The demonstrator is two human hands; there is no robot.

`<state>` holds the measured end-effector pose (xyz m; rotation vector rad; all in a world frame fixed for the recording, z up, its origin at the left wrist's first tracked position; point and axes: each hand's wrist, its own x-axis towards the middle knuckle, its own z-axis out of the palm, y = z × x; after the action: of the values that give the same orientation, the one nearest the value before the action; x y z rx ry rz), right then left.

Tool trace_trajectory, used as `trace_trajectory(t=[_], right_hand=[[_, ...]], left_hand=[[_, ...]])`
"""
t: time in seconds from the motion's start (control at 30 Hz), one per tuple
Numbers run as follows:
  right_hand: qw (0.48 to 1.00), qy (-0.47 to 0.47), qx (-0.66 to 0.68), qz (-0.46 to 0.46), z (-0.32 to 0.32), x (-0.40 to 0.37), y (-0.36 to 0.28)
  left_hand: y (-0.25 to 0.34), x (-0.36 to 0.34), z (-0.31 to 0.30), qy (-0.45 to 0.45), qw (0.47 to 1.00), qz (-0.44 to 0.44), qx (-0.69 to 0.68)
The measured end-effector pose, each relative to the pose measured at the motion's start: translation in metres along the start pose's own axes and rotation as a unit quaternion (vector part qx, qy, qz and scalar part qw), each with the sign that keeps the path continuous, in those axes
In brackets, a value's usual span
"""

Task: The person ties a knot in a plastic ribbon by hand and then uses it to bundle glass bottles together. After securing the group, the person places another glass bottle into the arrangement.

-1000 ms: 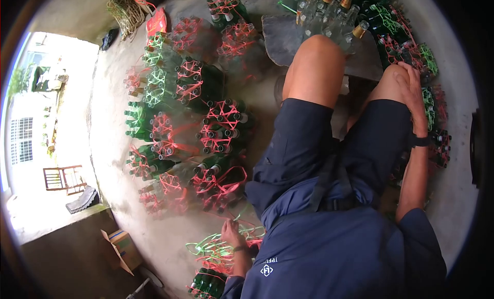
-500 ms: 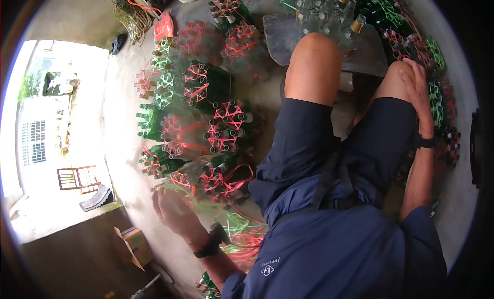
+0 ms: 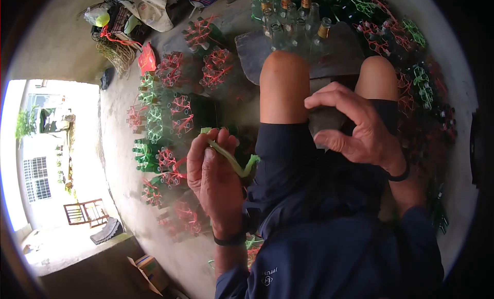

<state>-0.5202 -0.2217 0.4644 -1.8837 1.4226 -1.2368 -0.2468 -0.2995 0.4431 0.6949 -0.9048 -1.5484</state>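
My left hand (image 3: 216,180) is raised left of my knees, its thumb and fingers closed on a light green plastic strap (image 3: 234,162). One end of the strap curls out to the right of the hand. Over my thighs hovers my right hand (image 3: 363,129), holding nothing, with thumb and fingers curved and apart. Beyond my knees, clear glass bottles (image 3: 294,33), several with gold labels on the neck, stand together on a dark slab (image 3: 334,54).
Green bottles bundled with red straps (image 3: 180,113) and green straps (image 3: 153,121) crowd the floor on the left. More strapped bottles (image 3: 423,85) line the right wall. A red bag (image 3: 146,59) lies at the upper left. An open cardboard box (image 3: 152,270) sits near the doorway.
My left hand has lifted the green strap from the lower left toward my lap. My right hand has left my right knee and moved inward over my thighs. The view has shifted.
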Motion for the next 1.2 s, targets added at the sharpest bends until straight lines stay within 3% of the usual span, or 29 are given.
trace_trajectory(t=[0.13, 0.17, 0.2, 0.23, 0.27, 0.33, 0.37, 0.47, 0.5, 0.53, 0.6, 0.67, 0.73, 0.77, 0.8, 0.87, 0.93, 1.0, 1.03, 1.2], right_hand=[[0.987, 0.026, 0.153, -0.030, 0.069, 0.008, -0.005], [0.989, 0.034, 0.143, -0.027, 0.073, 0.007, -0.006], [0.979, 0.017, 0.196, 0.049, 0.075, 0.007, -0.007], [0.960, 0.002, 0.250, 0.125, 0.072, 0.006, -0.006], [0.962, 0.011, 0.241, 0.130, 0.066, 0.005, -0.005], [0.929, -0.094, 0.305, 0.187, 0.053, 0.005, -0.004], [0.930, -0.081, 0.301, 0.195, 0.050, 0.003, -0.004], [0.948, 0.009, 0.292, 0.124, 0.055, -0.003, 0.003], [0.951, 0.017, 0.284, 0.125, 0.050, -0.002, 0.002], [0.947, -0.018, 0.290, 0.140, 0.044, -0.001, -0.001], [0.943, -0.047, 0.292, 0.156, 0.035, 0.000, -0.007], [0.926, -0.079, 0.334, 0.157, 0.031, 0.000, -0.013], [0.915, -0.104, 0.350, 0.171, 0.026, -0.001, -0.015], [0.914, -0.098, 0.356, 0.166, 0.025, -0.001, -0.014], [0.914, -0.093, 0.362, 0.160, 0.024, -0.002, -0.013], [0.930, -0.072, 0.327, 0.152, 0.008, 0.000, -0.010], [0.889, -0.010, 0.384, 0.248, -0.012, -0.001, -0.004], [0.856, 0.093, 0.435, 0.263, -0.033, -0.006, 0.006], [0.837, 0.146, 0.466, 0.248, -0.045, -0.008, 0.014], [0.744, 0.353, 0.544, 0.159, -0.122, -0.030, 0.068]], left_hand=[[-0.016, -0.007, 0.038, -0.032, 0.998, -0.056, 0.002], [-0.022, -0.008, 0.037, -0.052, 0.989, -0.019, 0.136], [-0.027, -0.009, 0.036, -0.071, 0.961, 0.023, 0.265], [-0.031, -0.007, 0.035, -0.084, 0.954, 0.045, 0.283], [-0.032, -0.008, 0.034, -0.094, 0.956, 0.042, 0.276], [-0.027, -0.007, 0.041, -0.133, 0.907, 0.062, 0.396], [-0.028, -0.005, 0.040, -0.136, 0.897, 0.077, 0.414], [-0.034, -0.007, 0.039, -0.122, 0.870, 0.108, 0.466], [-0.034, -0.004, 0.038, -0.134, 0.824, 0.137, 0.534], [-0.035, -0.005, 0.033, -0.142, 0.826, 0.138, 0.528], [-0.039, -0.003, 0.026, -0.158, 0.761, 0.179, 0.603], [-0.044, -0.001, 0.030, -0.146, 0.754, 0.220, 0.601], [-0.046, -0.002, 0.025, -0.162, 0.806, 0.168, 0.543], [-0.042, -0.007, 0.025, -0.139, 0.847, 0.072, 0.507], [-0.037, -0.009, 0.024, -0.140, 0.848, 0.075, 0.506], [-0.029, -0.014, 0.019, -0.129, 0.830, -0.098, 0.534], [-0.026, -0.018, 0.007, -0.134, 0.837, -0.105, 0.520], [-0.015, -0.021, 0.005, -0.132, 0.855, -0.169, 0.472], [-0.007, -0.024, 0.004, -0.105, 0.865, -0.213, 0.443], [0.016, -0.033, -0.030, -0.111, 0.876, -0.255, 0.395]])
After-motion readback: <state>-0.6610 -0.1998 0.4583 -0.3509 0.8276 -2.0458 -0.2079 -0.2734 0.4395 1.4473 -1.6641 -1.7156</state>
